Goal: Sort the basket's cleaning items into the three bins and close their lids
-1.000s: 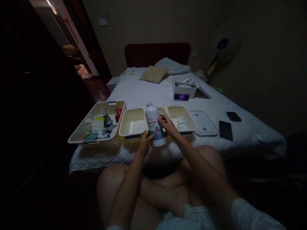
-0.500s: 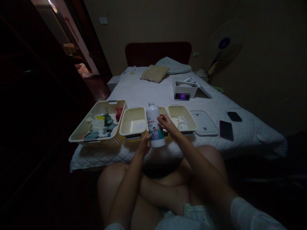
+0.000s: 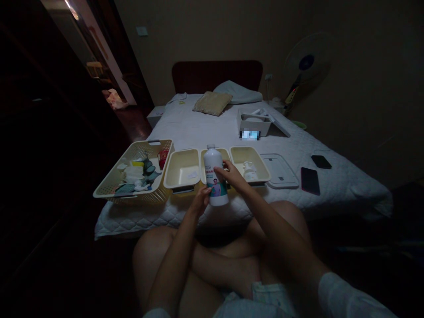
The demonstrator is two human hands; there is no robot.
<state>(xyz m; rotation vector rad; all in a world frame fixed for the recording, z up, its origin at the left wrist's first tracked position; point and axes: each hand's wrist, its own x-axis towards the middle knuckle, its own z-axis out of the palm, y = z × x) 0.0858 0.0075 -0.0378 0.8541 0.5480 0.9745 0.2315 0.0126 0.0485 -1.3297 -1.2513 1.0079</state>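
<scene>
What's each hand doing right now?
Left hand: closed on the lower part of the white bottle.
Right hand: gripping the same bottle's side.

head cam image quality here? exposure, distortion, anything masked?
Head view: badly underexposed, the left side and floor nearly black; brightest spots are the doorway and white bottle held by the left hand and right hand. Wide-angle bending at the edges. A pixelated patch masks the front of the white box.

Dim room; the only brightness spills from the doorway (image 3: 71,9) at upper left. Corners sink into black, edges bowed.
</scene>
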